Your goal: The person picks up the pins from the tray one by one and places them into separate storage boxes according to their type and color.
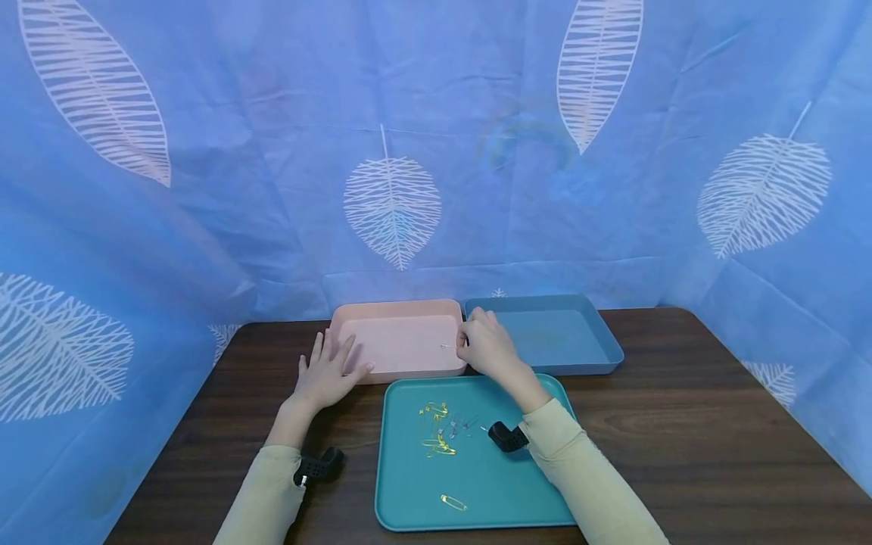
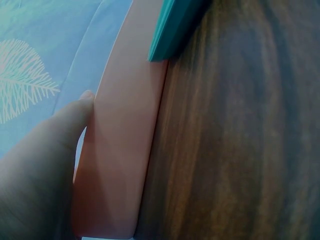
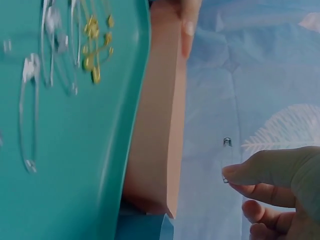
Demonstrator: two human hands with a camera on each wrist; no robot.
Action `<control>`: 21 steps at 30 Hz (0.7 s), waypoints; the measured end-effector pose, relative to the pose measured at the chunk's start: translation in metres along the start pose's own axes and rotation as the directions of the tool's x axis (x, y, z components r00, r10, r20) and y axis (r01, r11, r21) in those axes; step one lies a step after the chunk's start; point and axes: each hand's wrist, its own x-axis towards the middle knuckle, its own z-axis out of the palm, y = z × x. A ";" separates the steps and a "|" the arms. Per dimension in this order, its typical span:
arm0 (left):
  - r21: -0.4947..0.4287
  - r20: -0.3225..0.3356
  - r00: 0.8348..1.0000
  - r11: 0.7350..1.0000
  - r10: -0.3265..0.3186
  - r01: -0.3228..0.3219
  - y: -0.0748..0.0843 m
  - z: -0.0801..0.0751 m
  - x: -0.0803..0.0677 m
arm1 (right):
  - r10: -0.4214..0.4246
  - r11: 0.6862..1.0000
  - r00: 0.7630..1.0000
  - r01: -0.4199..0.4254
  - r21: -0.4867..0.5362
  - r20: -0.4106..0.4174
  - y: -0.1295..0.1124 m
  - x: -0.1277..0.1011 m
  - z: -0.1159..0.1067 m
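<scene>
Blue leaf-print cloth (image 1: 477, 219) hangs behind a brown table (image 1: 695, 416).

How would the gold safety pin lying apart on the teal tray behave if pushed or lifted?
The gold safety pin looks like slim wire, so probably stiff yet light. Lying flat on the smooth-looking teal tray, it would likely slide, not roll.

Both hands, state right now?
Left hand: open, thumb at the rim of the pink tray.
Right hand: closed, pinching a silver safety pin.

Screened-off workspace: wood-grain table (image 1: 708, 424), leaf-print cloth (image 1: 286, 174) on 3 sides
</scene>
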 end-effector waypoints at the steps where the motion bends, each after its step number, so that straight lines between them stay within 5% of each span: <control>1: 0.002 0.002 1.000 1.000 0.000 0.000 0.000 0.000 0.000 | -0.004 1.000 1.000 0.004 -0.016 -0.005 0.001 0.003 0.001; 21: 0.012 -0.010 1.000 1.000 0.008 -0.008 0.001 -0.001 0.000 | -0.050 0.991 0.999 0.050 -0.120 0.000 -0.001 0.049 0.024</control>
